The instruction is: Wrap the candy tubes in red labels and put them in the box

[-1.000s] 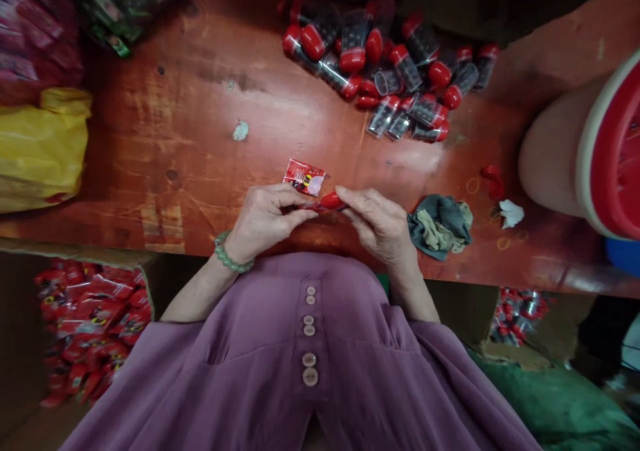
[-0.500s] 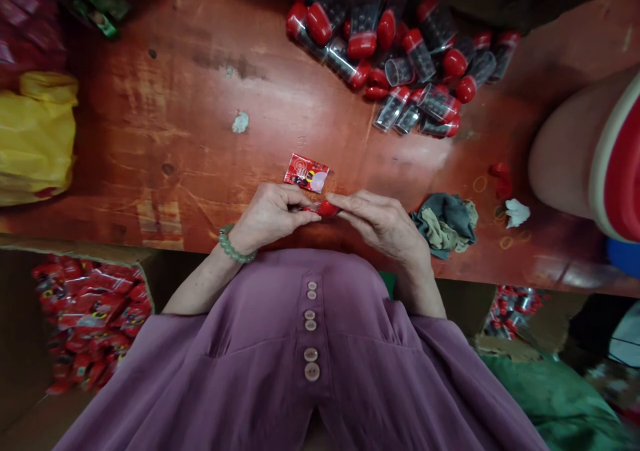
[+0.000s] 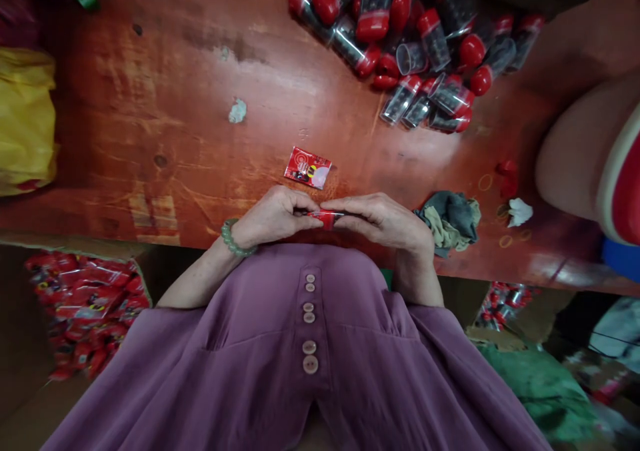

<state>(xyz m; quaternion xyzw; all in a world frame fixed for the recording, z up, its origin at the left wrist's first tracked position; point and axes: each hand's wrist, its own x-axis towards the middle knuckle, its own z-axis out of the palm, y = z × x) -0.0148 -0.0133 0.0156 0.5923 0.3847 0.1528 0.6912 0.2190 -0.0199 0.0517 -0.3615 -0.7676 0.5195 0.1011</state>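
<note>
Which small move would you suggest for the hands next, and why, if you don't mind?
I'd perhaps firm the pinch of the left hand on the small red item before easing the right hand away: both hands hold it, near the front edge of the table, so it might slip.

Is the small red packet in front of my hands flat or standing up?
Lying flat: the packet rests on the table, printed face fully visible.

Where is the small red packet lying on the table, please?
In the head view, the red packet lies slightly left of centre, just beyond the left hand.
</note>
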